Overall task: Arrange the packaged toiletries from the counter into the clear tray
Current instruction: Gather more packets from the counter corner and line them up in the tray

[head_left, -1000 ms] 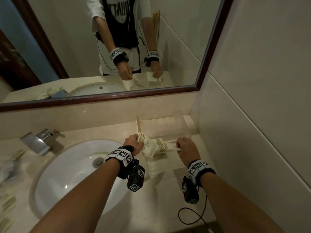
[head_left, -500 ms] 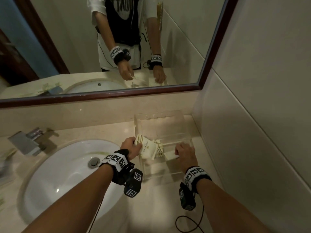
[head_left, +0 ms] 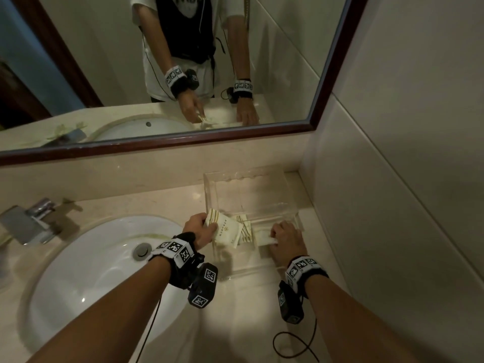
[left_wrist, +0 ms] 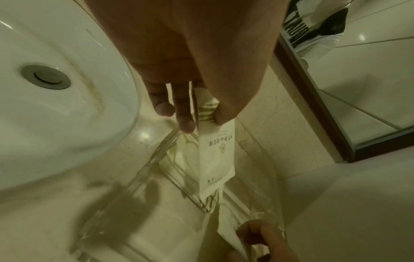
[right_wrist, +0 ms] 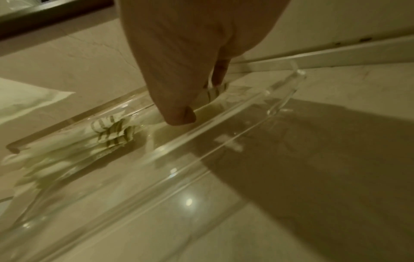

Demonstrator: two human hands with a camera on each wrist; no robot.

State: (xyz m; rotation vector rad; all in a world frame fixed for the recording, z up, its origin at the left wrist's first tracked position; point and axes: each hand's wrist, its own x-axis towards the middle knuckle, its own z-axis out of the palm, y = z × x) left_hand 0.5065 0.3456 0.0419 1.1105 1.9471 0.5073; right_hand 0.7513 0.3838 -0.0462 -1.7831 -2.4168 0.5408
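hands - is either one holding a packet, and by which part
Left hand pinches a white packet by its striped end. Right hand grips another packet near its end, down inside the clear tray.

Sachet centre frame: cream-white, olive-gold stripes at ends, small gold logo and lettering. Tray right of centre: clear, colourless. Tabletop: beige marble, faint veining. Sink lower left: white, grey drain. Mirror frame across upper frame: dark reddish-brown. Wristbands: black, black-and-white square markers.
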